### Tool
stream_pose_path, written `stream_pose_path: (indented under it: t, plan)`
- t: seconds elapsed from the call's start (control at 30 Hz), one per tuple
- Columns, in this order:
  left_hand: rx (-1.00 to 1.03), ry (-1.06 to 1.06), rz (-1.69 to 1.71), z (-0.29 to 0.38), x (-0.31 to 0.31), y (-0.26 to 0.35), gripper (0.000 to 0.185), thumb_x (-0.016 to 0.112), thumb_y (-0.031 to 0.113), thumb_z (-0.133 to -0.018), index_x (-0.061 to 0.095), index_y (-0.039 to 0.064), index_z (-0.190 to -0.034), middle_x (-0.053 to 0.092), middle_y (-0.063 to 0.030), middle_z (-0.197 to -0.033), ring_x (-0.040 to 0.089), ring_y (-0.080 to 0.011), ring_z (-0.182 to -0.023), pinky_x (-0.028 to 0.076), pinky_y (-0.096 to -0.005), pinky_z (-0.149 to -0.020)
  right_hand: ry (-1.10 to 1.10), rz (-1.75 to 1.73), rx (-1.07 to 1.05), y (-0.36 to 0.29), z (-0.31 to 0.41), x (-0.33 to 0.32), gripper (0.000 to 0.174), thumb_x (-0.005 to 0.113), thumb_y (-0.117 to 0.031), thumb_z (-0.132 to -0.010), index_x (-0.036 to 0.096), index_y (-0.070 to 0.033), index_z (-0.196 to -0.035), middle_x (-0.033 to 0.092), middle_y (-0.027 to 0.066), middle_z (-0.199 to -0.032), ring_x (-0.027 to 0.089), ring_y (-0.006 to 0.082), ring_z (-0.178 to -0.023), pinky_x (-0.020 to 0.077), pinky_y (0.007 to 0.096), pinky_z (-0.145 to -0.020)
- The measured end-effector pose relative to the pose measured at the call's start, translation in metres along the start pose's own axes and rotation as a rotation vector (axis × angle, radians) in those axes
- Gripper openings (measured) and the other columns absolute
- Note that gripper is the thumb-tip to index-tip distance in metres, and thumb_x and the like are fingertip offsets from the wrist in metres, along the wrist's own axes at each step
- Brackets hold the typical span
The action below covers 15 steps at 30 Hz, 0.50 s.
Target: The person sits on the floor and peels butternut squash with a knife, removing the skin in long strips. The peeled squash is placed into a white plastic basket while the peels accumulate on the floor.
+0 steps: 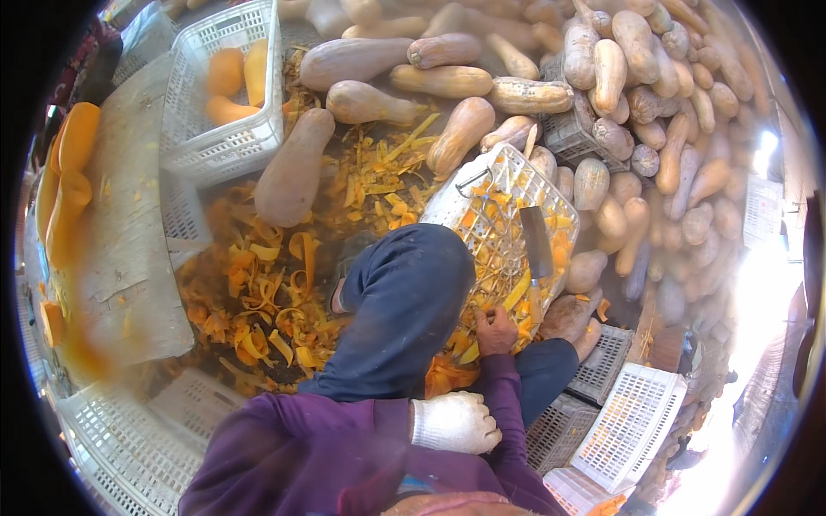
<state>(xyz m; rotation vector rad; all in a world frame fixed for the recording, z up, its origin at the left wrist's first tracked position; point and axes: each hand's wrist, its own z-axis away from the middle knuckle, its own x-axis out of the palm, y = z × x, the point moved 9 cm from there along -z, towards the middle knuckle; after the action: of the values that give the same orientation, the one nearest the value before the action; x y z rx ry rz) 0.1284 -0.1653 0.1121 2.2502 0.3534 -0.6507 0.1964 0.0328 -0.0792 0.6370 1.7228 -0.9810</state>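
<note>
My left hand [455, 423], in a white knit glove, has its fingers curled in beside my right forearm; whatever may be inside the fist is hidden. My bare right hand [497, 330] is at the near end of an upturned white plastic crate [560, 200], its fingers bent among squash peelings; I cannot see whether it pinches one. Just beyond that hand, a cleaver [537, 242] lies on the crate, its wooden handle [535, 302] towards me. Orange peel scraps [490, 258] cover much of the crate. A thin metal-framed tool [473, 184] rests at its far left corner.
Curled peelings [258, 322] cover the ground left of my knee [419, 277]. Unpeeled squash [295, 168] lie ahead, heaped high at right [639, 51]. A white crate [222, 145] holds peeled squash [226, 71]. More peeled squash [68, 193] lie by a board [129, 213]. Crates [629, 426] stand right.
</note>
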Motion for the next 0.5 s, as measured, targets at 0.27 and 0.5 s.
stream_pose_path:
  t: [0.27,0.5]
  plan:
    - [-0.071,-0.127,0.004,0.003,0.011,-0.014,0.017,0.069,0.027,-0.089,0.071,0.01,-0.086,0.07,-0.0055,-0.079,0.073,-0.0252,-0.076,0.055,-0.0397,-0.072,-0.006,-0.004,0.034,0.001,-0.002,0.004,0.024,0.086,-0.026,-0.087,0.071,-0.007,-0.089,0.072,0.0137,-0.072,0.072,0.0366,-0.068,0.0566,0.0487,-0.065]
    - [-0.023,-0.105,-0.031,-0.001,0.011,-0.005,0.016,0.069,0.025,-0.084,0.071,0.009,-0.086,0.069,-0.0049,-0.078,0.072,-0.0237,-0.074,0.055,-0.0387,-0.07,-0.011,-0.056,0.04,-0.002,0.0,0.002,0.025,0.086,-0.027,-0.086,0.07,-0.007,-0.091,0.071,0.0143,-0.072,0.072,0.0379,-0.071,0.0565,0.0492,-0.067]
